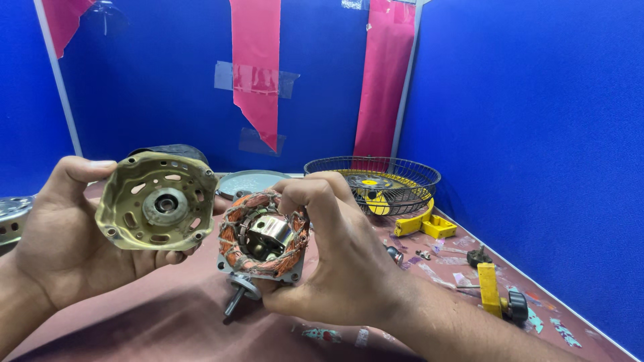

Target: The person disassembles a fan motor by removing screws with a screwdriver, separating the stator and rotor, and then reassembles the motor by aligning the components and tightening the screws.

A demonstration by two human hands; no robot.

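My left hand [64, 234] holds a round brass-coloured motor end cover [156, 200], its hollow inner side with a centre bearing facing me. My right hand [339, 258] grips a motor stator [263, 234] with copper windings and a metal rotor in its middle. A steel shaft [236, 298] sticks out below the stator toward the table. The two parts are held side by side, nearly touching, above the maroon table [168, 322].
A black wire fan guard [373, 175] with yellow parts inside lies at the back right. Yellow plastic pieces [425, 224], small screws [423, 255] and a yellow part with a black knob [500, 295] lie on the right. A grey round dish [248, 182] sits behind. Blue partition walls enclose the table.
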